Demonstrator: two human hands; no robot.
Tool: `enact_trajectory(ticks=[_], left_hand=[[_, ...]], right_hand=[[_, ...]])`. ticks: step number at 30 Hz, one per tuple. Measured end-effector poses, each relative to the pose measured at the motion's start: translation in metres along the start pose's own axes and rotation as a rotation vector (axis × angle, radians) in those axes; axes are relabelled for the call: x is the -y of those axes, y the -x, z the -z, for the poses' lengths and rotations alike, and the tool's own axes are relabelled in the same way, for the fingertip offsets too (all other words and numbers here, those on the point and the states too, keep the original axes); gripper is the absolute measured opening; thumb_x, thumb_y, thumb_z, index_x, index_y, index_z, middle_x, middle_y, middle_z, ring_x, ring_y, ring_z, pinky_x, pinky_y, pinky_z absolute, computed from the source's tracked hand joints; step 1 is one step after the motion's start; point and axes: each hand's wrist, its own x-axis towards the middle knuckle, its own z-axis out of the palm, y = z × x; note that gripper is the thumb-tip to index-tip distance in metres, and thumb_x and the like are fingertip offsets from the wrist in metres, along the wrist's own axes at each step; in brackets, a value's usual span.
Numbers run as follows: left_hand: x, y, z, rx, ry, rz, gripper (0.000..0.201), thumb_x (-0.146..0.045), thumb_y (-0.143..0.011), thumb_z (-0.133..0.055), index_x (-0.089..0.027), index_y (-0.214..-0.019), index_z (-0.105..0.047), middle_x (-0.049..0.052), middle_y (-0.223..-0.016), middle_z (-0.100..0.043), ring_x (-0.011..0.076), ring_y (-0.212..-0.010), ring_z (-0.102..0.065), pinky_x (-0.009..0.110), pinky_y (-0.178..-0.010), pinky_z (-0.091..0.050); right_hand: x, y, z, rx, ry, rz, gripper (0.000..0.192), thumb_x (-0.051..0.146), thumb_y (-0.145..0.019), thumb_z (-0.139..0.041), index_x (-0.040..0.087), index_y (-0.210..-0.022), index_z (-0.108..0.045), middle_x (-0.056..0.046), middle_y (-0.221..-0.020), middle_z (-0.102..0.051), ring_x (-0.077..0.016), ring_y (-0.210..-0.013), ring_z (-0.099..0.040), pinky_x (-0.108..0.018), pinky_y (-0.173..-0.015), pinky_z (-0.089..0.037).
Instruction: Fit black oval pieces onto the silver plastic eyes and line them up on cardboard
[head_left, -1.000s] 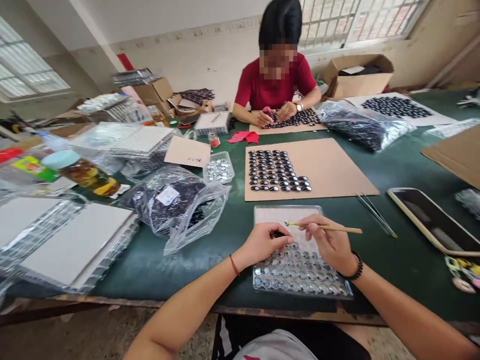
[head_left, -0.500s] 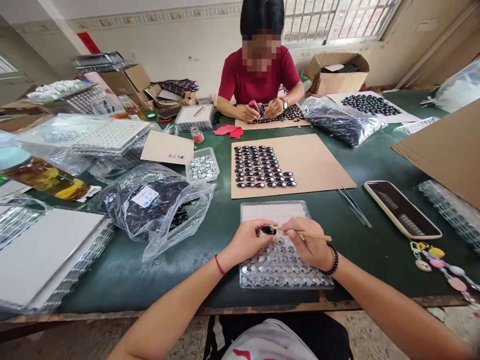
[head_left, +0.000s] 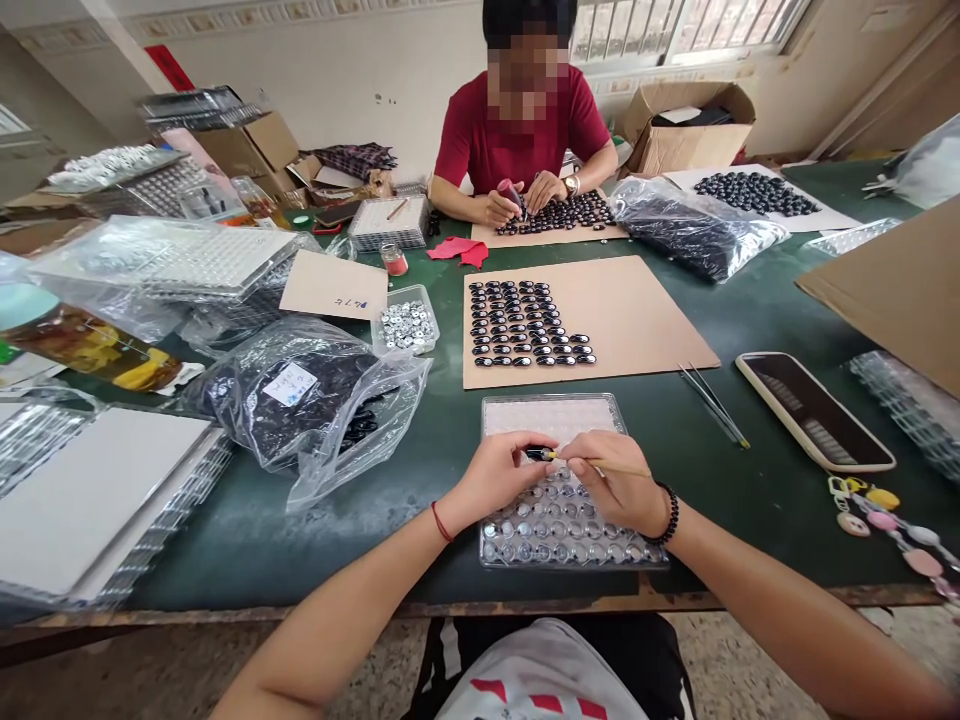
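Note:
Between the fingertips of my left hand (head_left: 504, 472) is a small glossy black oval piece (head_left: 538, 453). My right hand (head_left: 616, 485) grips a thin wooden stick (head_left: 611, 466), its yellowish tip touching or very close to the black piece. Both hands are over a clear plastic tray (head_left: 540, 552) with rows of round cups holding small discs. Beyond the tray, rows of similar black pieces (head_left: 517, 325) with pale shiny spots lie on a cardboard sheet (head_left: 630, 320). What the pale spots are, I cannot make out.
Tweezers (head_left: 714, 405) and a phone (head_left: 814, 410) lie to the right. On the left are an opened plastic bag (head_left: 300, 400) of black pieces, a small box (head_left: 406, 320) of silvery parts and stacked trays (head_left: 112, 500). Opposite sits a person in a red shirt (head_left: 525, 130), handling black pieces.
The camera view has tilted slightly down. My hands stay over the tray; the stick's tip has shifted slightly against the black piece. The person opposite has raised the dark red bottle a little.

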Motion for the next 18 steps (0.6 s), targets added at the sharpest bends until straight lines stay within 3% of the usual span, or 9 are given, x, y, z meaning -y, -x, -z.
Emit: enact_trajectory(ticks=[6, 10, 15, 18], left_hand=[[0.000, 0.001, 0.000, -0.034, 0.068, 0.018, 0.027, -0.030, -0.073, -0.054, -0.018, -0.096, -0.064, -0.002, -0.061, -0.058, 0.0087, -0.048, -0.042, 0.021, -0.049, -0.033], [0.002, -0.001, -0.001, -0.016, 0.219, -0.009, 0.030, -0.031, -0.081, -0.042, -0.016, -0.094, -0.065, 0.004, -0.077, -0.066, 0.0159, -0.073, -0.058, 0.025, -0.068, -0.042], [0.005, 0.000, -0.003, -0.066, 0.107, -0.046, 0.026, -0.028, -0.082, -0.041, -0.017, -0.092, -0.063, 0.005, -0.083, -0.066, 0.0171, -0.077, -0.058, 0.027, -0.071, -0.042], [0.004, 0.004, -0.006, -0.118, 0.067, -0.084, 0.025, -0.026, -0.084, -0.037, -0.017, -0.089, -0.060, 0.004, -0.079, -0.063, 0.0152, -0.073, -0.057, 0.026, -0.070, -0.041]], right_hand=[[0.001, -0.001, 0.000, 0.056, 0.019, 0.012, 0.021, 0.023, -0.091, -0.033, 0.016, -0.083, -0.051, -0.003, -0.069, -0.056, -0.0137, -0.059, -0.049, -0.026, -0.058, -0.034], [0.000, 0.001, -0.002, 0.092, 0.064, 0.033, 0.020, 0.022, -0.090, -0.033, 0.016, -0.083, -0.050, -0.004, -0.069, -0.055, -0.0140, -0.060, -0.048, -0.027, -0.058, -0.034], [0.002, 0.002, -0.009, 0.145, 0.156, 0.101, 0.022, 0.023, -0.090, -0.033, 0.015, -0.081, -0.051, -0.007, -0.070, -0.055, -0.0161, -0.060, -0.047, -0.028, -0.057, -0.035], [0.001, 0.001, -0.012, 0.126, -0.043, 0.003, 0.023, 0.026, -0.090, -0.033, 0.016, -0.081, -0.051, -0.006, -0.069, -0.054, -0.0160, -0.059, -0.048, -0.029, -0.056, -0.037]])
